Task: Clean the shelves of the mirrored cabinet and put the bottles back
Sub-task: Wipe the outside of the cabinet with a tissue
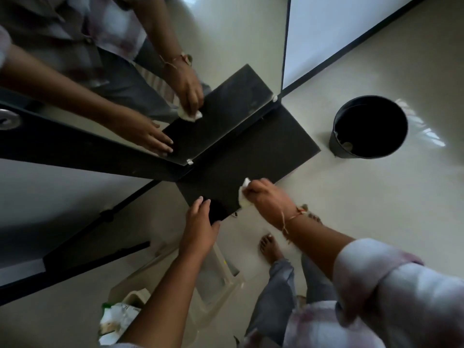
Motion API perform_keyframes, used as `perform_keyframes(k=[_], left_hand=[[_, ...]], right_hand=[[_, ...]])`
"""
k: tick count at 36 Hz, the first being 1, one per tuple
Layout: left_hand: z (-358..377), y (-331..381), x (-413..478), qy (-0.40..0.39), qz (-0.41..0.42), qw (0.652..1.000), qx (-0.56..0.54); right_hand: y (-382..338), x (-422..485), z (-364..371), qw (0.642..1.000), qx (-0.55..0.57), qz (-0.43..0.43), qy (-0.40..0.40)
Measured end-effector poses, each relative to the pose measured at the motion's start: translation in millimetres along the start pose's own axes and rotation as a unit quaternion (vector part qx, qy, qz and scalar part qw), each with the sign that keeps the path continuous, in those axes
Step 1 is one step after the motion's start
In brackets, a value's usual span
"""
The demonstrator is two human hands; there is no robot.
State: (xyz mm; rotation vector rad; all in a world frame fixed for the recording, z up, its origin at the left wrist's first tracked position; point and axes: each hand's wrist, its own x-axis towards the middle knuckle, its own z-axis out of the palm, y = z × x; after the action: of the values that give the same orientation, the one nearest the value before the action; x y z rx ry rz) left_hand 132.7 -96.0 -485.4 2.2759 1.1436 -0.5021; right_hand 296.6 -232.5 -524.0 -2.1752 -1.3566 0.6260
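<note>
Wiping shelf (251,156), right hand (266,197), tissue (243,197); black bucket (369,126) (floor (351,209)) nearby, bin (226,272) below.

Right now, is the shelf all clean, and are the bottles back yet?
Not yet. Done: the shelf is emptied, with no bottles on it. In hand: the right hand presses a white cloth on it while the left hand rests on its front edge. Left: finishing the wipe and putting the bottles back; none are in view.
</note>
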Motion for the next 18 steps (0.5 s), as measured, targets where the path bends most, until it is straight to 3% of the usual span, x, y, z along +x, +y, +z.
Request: perform_keyframes(k=[3,8,12,18], left_hand=[[2.2,12.8,-11.4,0.003,0.023,1.000,-0.015],[6.1,50.8,-23.4,0.011,0.079,0.996,-0.030],[2.9,105.5,-25.4,-0.006,0.104,0.992,-0.075],[4.5,200.1,-10.9,0.005,0.141,0.984,-0.106]], right_hand=[[45.5,-9.3,-48.9,0.985,-0.063,0.142,0.069],[101.8,-22.0,-117.7,0.943,-0.114,0.304,0.071],[107.6,-41.4,-157.0,0.914,-0.034,0.398,0.074],[125.5,-86.2,-173.3,0.872,0.147,0.449,0.130]])
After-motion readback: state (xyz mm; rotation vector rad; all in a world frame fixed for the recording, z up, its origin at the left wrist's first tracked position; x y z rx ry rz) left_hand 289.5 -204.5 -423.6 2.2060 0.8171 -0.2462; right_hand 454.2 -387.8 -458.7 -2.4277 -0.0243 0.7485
